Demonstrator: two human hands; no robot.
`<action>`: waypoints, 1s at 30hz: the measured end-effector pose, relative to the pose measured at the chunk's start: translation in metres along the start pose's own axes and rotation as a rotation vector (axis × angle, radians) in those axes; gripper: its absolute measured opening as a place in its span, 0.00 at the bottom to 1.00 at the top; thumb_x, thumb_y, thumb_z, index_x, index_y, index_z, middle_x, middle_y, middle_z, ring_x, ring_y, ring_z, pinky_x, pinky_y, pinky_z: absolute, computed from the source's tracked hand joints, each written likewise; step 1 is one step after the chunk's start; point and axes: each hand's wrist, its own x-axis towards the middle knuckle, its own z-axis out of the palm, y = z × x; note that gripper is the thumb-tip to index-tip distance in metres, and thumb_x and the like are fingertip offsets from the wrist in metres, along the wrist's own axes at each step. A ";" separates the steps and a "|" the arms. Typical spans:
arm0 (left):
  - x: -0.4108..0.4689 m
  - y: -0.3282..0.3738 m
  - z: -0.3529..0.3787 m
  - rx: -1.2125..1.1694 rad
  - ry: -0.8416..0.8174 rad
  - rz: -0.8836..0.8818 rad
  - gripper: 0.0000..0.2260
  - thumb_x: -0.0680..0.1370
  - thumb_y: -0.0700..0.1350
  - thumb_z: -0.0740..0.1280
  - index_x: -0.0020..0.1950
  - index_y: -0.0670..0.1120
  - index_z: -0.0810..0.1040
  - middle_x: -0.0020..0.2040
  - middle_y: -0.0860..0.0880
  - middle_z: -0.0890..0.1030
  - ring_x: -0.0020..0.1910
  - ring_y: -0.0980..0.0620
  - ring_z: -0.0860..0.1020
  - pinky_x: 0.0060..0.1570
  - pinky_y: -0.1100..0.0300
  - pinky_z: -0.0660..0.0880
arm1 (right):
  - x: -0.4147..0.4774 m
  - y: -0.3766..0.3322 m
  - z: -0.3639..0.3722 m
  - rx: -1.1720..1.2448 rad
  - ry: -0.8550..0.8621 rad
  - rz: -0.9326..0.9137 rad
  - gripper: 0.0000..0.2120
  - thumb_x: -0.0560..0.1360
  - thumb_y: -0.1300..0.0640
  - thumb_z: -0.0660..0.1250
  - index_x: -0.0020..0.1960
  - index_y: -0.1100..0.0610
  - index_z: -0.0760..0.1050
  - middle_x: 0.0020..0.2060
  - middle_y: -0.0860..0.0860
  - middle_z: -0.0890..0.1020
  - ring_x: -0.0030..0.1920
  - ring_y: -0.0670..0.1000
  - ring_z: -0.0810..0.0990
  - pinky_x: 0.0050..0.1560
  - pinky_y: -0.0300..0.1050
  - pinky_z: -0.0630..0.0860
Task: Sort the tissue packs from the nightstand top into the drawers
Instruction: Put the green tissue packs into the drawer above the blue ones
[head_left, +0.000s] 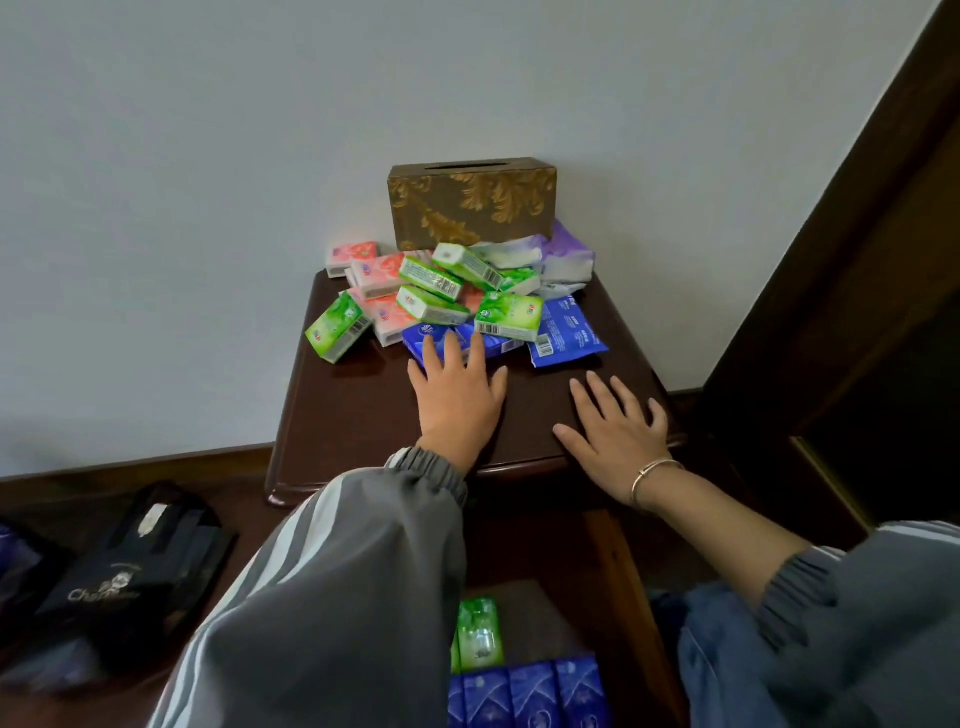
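Early stage: drawer (530, 608) holding blue packs (524, 696), green pack (480, 631); big pile (452, 291) waiting on counter (358, 421). Left hand (460, 402), released, touching nearest blue pack (422, 335); right hand (618, 436) resting flat, released.

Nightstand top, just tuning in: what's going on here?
A person is midway through sorting tissue packs. Their left hand lies with straight fingers on a blue pack at the front of the pile. The right hand rests flat on the nightstand top. Green, pink, blue and purple packs are heaped before a brown tissue box. Below, the open drawer holds a row of blue packs and a green pack.
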 end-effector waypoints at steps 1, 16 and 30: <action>0.000 0.000 0.000 0.003 -0.002 0.001 0.28 0.81 0.59 0.52 0.78 0.50 0.54 0.78 0.43 0.56 0.77 0.38 0.49 0.71 0.37 0.53 | 0.000 0.000 0.000 -0.001 0.006 0.000 0.32 0.76 0.34 0.42 0.76 0.45 0.45 0.77 0.45 0.47 0.76 0.51 0.44 0.71 0.61 0.45; -0.057 -0.052 -0.027 0.059 -0.038 0.164 0.24 0.80 0.60 0.56 0.70 0.47 0.67 0.68 0.43 0.67 0.72 0.38 0.59 0.68 0.43 0.64 | -0.003 0.001 -0.002 0.010 0.010 -0.002 0.32 0.76 0.34 0.43 0.76 0.45 0.47 0.77 0.45 0.49 0.76 0.51 0.45 0.71 0.61 0.46; -0.049 -0.020 -0.043 -0.163 0.106 0.015 0.45 0.68 0.73 0.62 0.77 0.48 0.55 0.74 0.47 0.62 0.76 0.43 0.56 0.70 0.32 0.50 | -0.003 -0.004 -0.007 0.013 -0.008 0.014 0.31 0.76 0.34 0.43 0.76 0.45 0.47 0.77 0.45 0.49 0.77 0.51 0.46 0.72 0.61 0.47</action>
